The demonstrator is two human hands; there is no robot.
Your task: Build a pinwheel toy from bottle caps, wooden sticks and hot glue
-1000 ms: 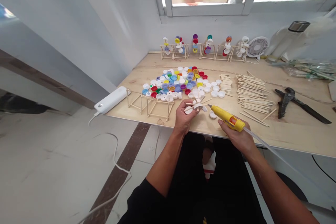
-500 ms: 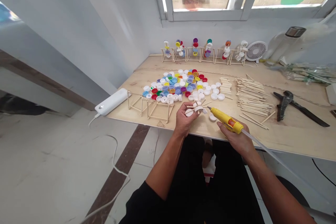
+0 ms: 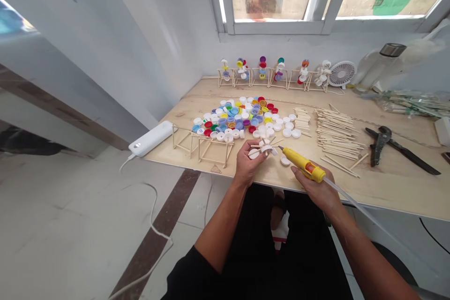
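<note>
Near the table's front edge, my left hand (image 3: 247,163) is closed on a small wheel of white bottle caps and sticks (image 3: 267,148), whose sticks fan outward. My right hand (image 3: 321,189) grips a yellow glue gun (image 3: 303,164), with a pale glue stick (image 3: 346,196) trailing from its back end. The gun's nozzle points left, right at the wheel; whether it touches I cannot tell. Just below the nozzle a loose white cap (image 3: 285,161) lies on the table. Left of my left hand stand joined stick frames (image 3: 213,153). Behind my hands spreads a pile of coloured bottle caps (image 3: 232,121).
Sticks lie in a large heap (image 3: 337,131) and a smaller one (image 3: 301,121). Black-handled pliers (image 3: 381,145) rest at the right. Finished cap wheels on stick frames (image 3: 262,72) line the wall, beside a small fan (image 3: 341,75) and a bottle (image 3: 381,63). A white power strip (image 3: 152,138) overhangs the left edge.
The view has tipped slightly upward, so the whole scene sits a little lower. My hands, the cap wheel and the glue gun keep nearly the same places relative to each other.
</note>
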